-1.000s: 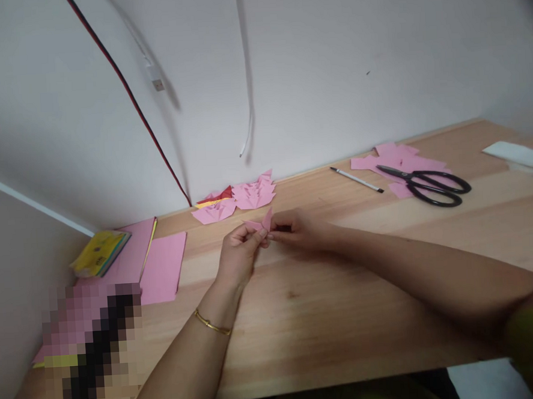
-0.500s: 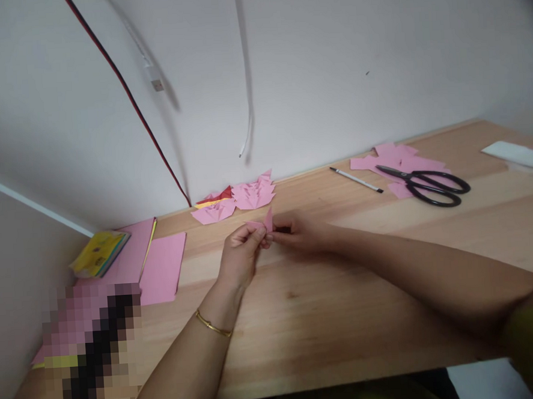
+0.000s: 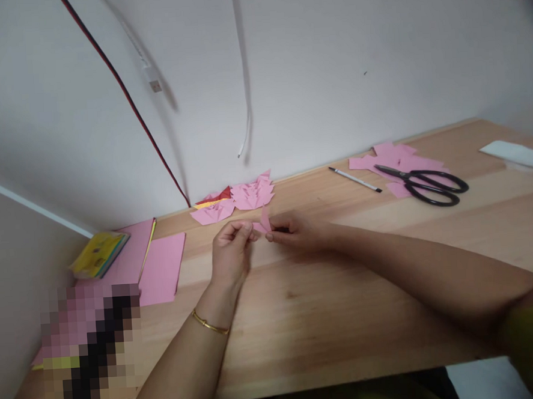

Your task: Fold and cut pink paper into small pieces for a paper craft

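A small folded piece of pink paper (image 3: 265, 219) is held between my two hands over the middle of the wooden table. My left hand (image 3: 231, 247) pinches its left end between thumb and fingers. On the other side, my right hand (image 3: 295, 231) grips it with the thumb below and the fingers bent; part of the paper sticks up by these fingertips. Just behind, against the wall, lie several folded pink paper pieces (image 3: 252, 194), one with a red and yellow strip (image 3: 214, 198) on it.
Black-handled scissors (image 3: 432, 188) rest on pink paper scraps (image 3: 397, 155) at the back right, beside a white pen (image 3: 355, 179). Pink sheets (image 3: 162, 269) and a yellow packet (image 3: 99, 253) lie at the left, near a blurred-out dark object. Cables (image 3: 124, 94) hang along the wall.
My left hand has shifted slightly left, sliding along the paper away from my right fingertips. The upright part of the paper now leans more to the left. My right hand has barely moved.
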The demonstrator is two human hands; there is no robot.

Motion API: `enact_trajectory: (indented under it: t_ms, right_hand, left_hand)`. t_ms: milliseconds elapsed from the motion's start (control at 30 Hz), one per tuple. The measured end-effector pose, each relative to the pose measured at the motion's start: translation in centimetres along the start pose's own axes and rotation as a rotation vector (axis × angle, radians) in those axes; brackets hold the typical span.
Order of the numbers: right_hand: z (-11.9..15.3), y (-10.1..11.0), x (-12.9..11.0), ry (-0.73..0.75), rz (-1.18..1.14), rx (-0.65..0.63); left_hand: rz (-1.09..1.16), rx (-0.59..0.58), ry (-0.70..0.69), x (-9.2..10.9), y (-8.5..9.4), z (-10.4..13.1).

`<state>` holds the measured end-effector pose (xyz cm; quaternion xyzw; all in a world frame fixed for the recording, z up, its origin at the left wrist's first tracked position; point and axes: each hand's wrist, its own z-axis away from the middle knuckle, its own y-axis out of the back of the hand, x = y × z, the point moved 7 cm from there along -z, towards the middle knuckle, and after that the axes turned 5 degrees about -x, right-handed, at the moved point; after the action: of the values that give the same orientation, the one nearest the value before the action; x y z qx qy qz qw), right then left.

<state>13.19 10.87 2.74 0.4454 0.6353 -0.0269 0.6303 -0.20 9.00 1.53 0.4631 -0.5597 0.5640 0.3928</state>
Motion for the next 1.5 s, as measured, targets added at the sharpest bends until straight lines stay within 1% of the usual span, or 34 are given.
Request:
enact_trajectory:
  t_ms: [200, 233, 300, 367, 433, 533, 633, 700, 833, 1033, 1100, 1133, 1200, 1267, 1300, 1367, 1433, 1500]
  right_hand:
    - [0.0, 0.0, 0.1, -0.002, -0.021, 0.005]
    - [0.0, 0.0, 0.1, -0.002, -0.034, 0.015]
    - [0.0, 0.1, 0.0, 0.004, -0.062, 0.024]
    - [0.0, 0.0, -0.1, 0.021, -0.079, 0.018]
    - [0.0, -0.1, -0.2, 0.046, -0.072, 0.006]
    - [0.0, -0.2, -0.5, 0.066, -0.050, -0.004]
    - [0.0, -0.2, -0.7, 0.069, -0.059, -0.013]
    - [0.0, -0.2, -0.8, 0.067, -0.047, -0.015]
    - [0.0, -0.1, -0.3, 0.004, 0.017, -0.015]
    - [0.1, -0.2, 0.2, -0.015, 0.018, -0.017]
    - [0.1, -0.1, 0.2, -0.020, 0.012, 0.000]
    - [0.1, -0.1, 0.2, -0.012, 0.006, 0.010]
    - [0.0, -0.1, -0.1, 0.023, -0.009, 0.012]
    - [0.0, -0.4, -0.3, 0.061, -0.006, -0.016]
    - [0.0, -0.6, -0.3, 0.068, 0.005, -0.033]
    - [0.0, -0.9, -0.2, 0.073, 0.038, -0.058]
    - [0.1, -1.0, -0.2, 0.079, 0.059, -0.059]
    - [0.1, -1.0, -0.2, 0.082, 0.067, -0.052]
  left_hand:
    - [0.144, 0.042, 0.040, 0.3, 0.4, -0.4]
    - [0.152, 0.028, 0.053, 0.2, 0.2, -0.4]
    - [0.119, -0.047, 0.086, -0.2, -0.4, -0.3]
    - [0.028, -0.133, 0.123, -1.0, -1.1, 0.0]
    - [-0.067, -0.159, 0.147, -1.7, -1.3, 0.3]
    - [-0.165, -0.130, 0.123, -2.1, -1.1, 0.5]
    - [-0.231, -0.111, 0.062, -1.6, -0.9, 0.5]
    - [-0.228, -0.084, 0.036, -1.1, -0.7, 0.5]
    - [-0.138, 0.006, 0.015, 0.0, 0.0, 0.3]
    - [0.060, 0.056, 0.011, 0.9, 0.7, -0.4]
    - [0.129, 0.033, 0.025, 0.8, 0.5, -0.4]
    - [0.147, 0.004, 0.046, 0.6, 0.2, -0.4]
    - [0.136, -0.083, 0.112, -0.3, -0.8, -0.1]
    - [0.086, -0.175, 0.183, -1.3, -1.8, 0.4]
    - [0.071, -0.180, 0.191, -1.7, -2.0, 0.6]
    - [0.029, -0.145, 0.177, -2.0, -1.8, 0.7]
    - [-0.012, -0.113, 0.153, -2.1, -1.6, 0.7]
    - [-0.046, -0.122, 0.131, -1.8, -1.5, 0.6]
